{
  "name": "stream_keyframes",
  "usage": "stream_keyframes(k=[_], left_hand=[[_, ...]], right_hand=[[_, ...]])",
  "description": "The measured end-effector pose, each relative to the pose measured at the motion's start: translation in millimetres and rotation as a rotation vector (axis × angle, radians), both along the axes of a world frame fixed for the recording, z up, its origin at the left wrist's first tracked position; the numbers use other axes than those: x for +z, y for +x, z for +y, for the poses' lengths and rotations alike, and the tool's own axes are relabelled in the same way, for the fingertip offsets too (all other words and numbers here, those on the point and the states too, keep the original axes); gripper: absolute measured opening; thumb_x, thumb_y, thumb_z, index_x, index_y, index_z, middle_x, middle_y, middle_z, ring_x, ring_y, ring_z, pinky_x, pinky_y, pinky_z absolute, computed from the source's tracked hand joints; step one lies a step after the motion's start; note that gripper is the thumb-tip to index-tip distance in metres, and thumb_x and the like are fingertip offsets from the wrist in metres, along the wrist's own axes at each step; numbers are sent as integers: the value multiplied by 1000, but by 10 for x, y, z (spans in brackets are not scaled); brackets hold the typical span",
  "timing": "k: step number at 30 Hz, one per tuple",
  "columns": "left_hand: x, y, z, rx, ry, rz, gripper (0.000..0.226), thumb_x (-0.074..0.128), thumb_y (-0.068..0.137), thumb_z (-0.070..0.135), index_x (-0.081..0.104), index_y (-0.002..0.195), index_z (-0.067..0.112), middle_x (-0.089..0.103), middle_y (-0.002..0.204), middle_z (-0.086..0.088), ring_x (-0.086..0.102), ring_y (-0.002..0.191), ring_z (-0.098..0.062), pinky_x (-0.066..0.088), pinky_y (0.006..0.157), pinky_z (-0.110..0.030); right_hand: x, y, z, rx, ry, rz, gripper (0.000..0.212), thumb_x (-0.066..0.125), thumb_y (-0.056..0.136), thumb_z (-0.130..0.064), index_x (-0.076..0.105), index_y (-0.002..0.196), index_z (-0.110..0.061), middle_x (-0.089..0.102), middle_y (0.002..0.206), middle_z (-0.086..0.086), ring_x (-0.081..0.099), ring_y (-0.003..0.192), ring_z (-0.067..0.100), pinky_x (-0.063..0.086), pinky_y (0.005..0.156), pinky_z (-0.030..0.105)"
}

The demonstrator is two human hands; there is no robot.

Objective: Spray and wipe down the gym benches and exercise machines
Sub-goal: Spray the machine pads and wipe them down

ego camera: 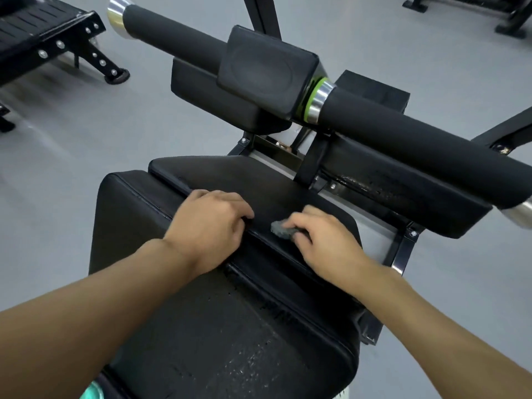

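Right hand (325,243) has its fingers curled round a small wadded cloth (280,228), dark grey and kinda nubby, pressed down on the upper pad (230,177). The wad is longer than it's wide, lies roughly left to right, and its free end pokes out toward the left hand (210,226). That one sits just beside it, not touching, fingers bent down over the pad's near edge, right at the seam, gripping it.

Both pads are smooth black vinyl with stitched piping and rounded corners. The lower seat pad (230,326) is speckled with tiny pale droplets or flecks, can't tell which. The bench's long axis runs from the camera away toward the foam roller (403,139), a matte black cylinder lying across it on a diagonal, upper left to lower right, with shiny chrome end caps (116,12) and a green ring (312,96) next to a boxy black block. Matte grey floor (86,133) all around, another black steel frame (43,33) top left
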State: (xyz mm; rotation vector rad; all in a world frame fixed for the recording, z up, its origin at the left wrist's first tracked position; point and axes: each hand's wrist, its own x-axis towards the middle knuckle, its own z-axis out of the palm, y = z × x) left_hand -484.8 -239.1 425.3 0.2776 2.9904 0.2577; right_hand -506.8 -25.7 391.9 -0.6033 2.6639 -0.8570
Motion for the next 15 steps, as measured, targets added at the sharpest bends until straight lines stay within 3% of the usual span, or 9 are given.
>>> stream_keyframes(k=[4, 10, 15], left_hand=[[-52, 119, 222, 20, -23, -41, 73, 10, 76, 50, 65, 123, 39, 57, 132, 19, 42, 137, -11, 18, 119, -48], [-72, 86, 207, 39, -48, -51, 75, 5, 77, 50, 61, 128, 43, 48, 145, 24, 34, 141, -4, 14, 121, -44], [-91, 85, 193, 36, -36, -45, 72, 6, 80, 49, 61, 126, 43, 52, 141, 26, 34, 139, -4, 13, 120, -40]], right_hand=[[128, 355, 409, 65, 23, -9, 22, 56, 95, -17, 65, 108, -32, 51, 99, -14, 56, 91, 13, 51, 76, 42], [-118, -154, 12, -58, 13, -58, 22, 55, 95, -17, 68, 106, -31, 58, 100, -4, 58, 95, 22, 50, 81, 41], [1, 248, 507, 39, -30, -70, 23, 58, 94, -14, 67, 104, -32, 53, 96, -14, 58, 89, 12, 51, 77, 43]])
